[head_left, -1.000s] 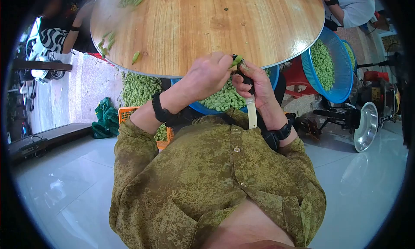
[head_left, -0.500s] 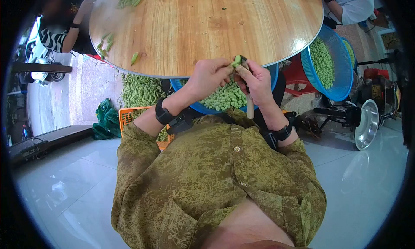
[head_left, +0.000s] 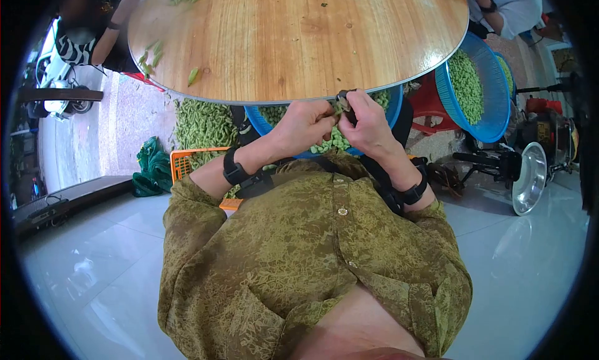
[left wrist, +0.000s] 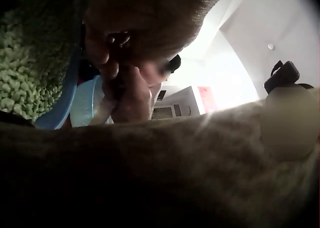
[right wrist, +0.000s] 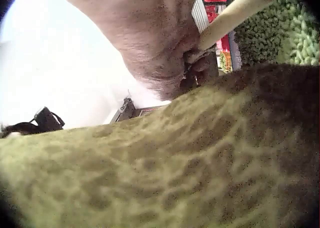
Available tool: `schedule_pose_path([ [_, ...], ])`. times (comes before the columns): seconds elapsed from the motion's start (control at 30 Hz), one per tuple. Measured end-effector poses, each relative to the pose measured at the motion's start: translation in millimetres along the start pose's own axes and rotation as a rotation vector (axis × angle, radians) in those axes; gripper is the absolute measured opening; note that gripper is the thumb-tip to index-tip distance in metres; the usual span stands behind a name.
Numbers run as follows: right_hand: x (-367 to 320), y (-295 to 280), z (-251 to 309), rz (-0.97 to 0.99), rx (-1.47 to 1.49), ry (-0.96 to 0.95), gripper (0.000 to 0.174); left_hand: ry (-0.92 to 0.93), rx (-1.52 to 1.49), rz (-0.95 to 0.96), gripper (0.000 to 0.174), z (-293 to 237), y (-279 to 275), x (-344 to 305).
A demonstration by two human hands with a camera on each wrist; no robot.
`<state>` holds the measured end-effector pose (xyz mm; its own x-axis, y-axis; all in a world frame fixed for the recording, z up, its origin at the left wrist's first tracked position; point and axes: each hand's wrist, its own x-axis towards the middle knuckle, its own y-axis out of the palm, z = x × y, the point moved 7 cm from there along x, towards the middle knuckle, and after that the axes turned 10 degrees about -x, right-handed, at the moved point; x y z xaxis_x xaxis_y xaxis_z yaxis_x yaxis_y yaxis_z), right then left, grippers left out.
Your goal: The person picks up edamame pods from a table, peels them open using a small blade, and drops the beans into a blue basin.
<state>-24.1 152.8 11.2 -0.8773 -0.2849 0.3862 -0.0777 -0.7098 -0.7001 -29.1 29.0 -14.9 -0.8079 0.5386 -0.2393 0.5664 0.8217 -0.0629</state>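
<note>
My left hand (head_left: 302,126) and right hand (head_left: 372,124) meet over a blue basin (head_left: 256,119) of shelled green beans (head_left: 331,141), just off the table's near edge. Between the fingertips is a small green pod (head_left: 340,106), partly hidden; the left finger and thumb pinch it. The right hand's curled fingers hold a slim tool (right wrist: 235,18) whose cream-coloured end sticks out of the fist in the right wrist view. A dark part of it shows by the right thumb in the head view. The left wrist view is dim.
A round wooden table (head_left: 281,54) lies ahead, with loose green pods (head_left: 153,55) at its left. An orange crate (head_left: 182,165) and heaped pods (head_left: 203,132) are at lower left. On the right stand a blue basket (head_left: 493,104) of beans and a metal bowl (head_left: 529,179). Two people sit across.
Both hands have come slightly down toward the body, and the right hand has turned, so the tool's cream end is now out of sight in the head view. The pod is more covered by fingers.
</note>
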Motion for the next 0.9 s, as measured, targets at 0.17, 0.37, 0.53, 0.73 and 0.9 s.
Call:
schedule_pose_path([
  [0.17,-16.7,6.6,-7.2,0.094,-0.033,-0.045,0.018,-0.117,-0.085,0.057,0.017,6.8,10.7,-8.1],
  [0.37,-26.6,25.6,6.5,0.177,-0.086,-0.161,0.018,-0.115,0.023,0.05,0.016,56.8,17.8,6.4],
  [0.53,-21.2,24.0,2.0,0.131,-0.174,-0.179,0.018,0.012,0.244,-0.063,0.02,57.5,8.3,13.4],
  [0.73,-19.1,13.5,-14.6,0.076,-0.121,-0.044,0.017,0.107,-0.009,-0.033,0.032,42.0,-1.6,-1.2],
  [0.9,-8.6,14.7,-2.7,0.029,-0.013,-0.082,0.02,0.177,-0.053,-0.05,0.021,21.3,-11.4,-13.3],
])
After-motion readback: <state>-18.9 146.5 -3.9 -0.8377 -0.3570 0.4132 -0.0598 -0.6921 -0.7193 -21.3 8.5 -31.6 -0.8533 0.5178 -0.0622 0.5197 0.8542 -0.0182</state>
